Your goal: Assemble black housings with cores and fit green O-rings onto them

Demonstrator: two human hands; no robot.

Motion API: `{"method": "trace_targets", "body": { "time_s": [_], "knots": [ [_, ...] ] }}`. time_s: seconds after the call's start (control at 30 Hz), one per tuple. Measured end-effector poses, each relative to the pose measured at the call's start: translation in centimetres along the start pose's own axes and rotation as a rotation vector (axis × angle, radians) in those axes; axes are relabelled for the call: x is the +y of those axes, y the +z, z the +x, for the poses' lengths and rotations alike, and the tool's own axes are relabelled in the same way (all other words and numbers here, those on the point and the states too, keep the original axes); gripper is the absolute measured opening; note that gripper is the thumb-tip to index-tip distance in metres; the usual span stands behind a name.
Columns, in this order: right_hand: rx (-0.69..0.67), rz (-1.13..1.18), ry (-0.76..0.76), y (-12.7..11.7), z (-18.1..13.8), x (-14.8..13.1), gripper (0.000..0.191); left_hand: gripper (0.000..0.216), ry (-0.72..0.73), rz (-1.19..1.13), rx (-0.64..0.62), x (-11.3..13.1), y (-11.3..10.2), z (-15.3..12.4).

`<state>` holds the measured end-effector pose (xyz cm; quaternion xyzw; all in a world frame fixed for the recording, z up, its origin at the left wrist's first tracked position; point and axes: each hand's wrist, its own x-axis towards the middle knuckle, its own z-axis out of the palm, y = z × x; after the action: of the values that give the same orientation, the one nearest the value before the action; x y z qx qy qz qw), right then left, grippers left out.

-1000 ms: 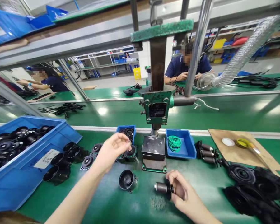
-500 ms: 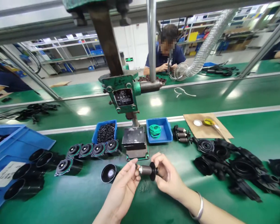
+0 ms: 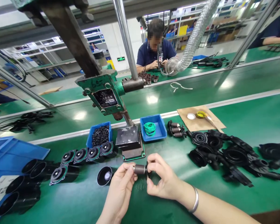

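Between my two hands lies a pump rotor (image 3: 139,169), a brown cylinder with a black disc at its right end, held level above the green bench. My left hand (image 3: 121,182) pinches its left end, covering the shaft tip; a small dark piece seen there earlier is now hidden by the fingers. My right hand (image 3: 162,177) grips the black disc end between thumb and fingers. Left of my left hand, an open black cylindrical housing (image 3: 105,176) stands with a pale round centre. Several more rotors (image 3: 176,129) lie beyond my right hand.
A green hand press (image 3: 105,91) rises over a black block (image 3: 128,137). Blue bins hold black rings (image 3: 100,135) and green rings (image 3: 150,129). Housings with green rings (image 3: 80,155) line the left; black pump covers (image 3: 233,154) pile up right. A co-worker (image 3: 154,49) sits opposite.
My left fingers have closed over the rotor's shaft end, where the white tip and a small dark piece showed before. The view has tilted and shifted.
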<state>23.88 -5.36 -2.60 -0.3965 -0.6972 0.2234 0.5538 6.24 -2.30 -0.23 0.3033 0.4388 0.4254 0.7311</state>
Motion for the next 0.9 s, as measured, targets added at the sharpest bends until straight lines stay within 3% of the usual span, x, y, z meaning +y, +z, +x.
{"method": "trace_targets", "body": {
  "time_s": [0.33,0.53,0.77,0.9],
  "knots": [
    [-0.012,-0.081,-0.045,0.0,0.1,-0.2,0.043,0.027,-0.022,-0.029,0.038,-0.2,0.1,-0.6],
    [0.095,0.128,0.11,0.3,0.5,0.0,0.038,0.045,0.044,-0.049,0.057,-0.4,0.9,-1.4],
    [0.109,0.319,0.219,0.6,0.2,0.7,0.037,0.064,0.2,0.053,-0.108,-0.2,0.6,-1.5],
    [0.086,0.328,0.218,0.6,0.1,0.6,0.039,0.047,0.212,0.115,-0.07,0.1,0.9,-1.5]
  ]
}}
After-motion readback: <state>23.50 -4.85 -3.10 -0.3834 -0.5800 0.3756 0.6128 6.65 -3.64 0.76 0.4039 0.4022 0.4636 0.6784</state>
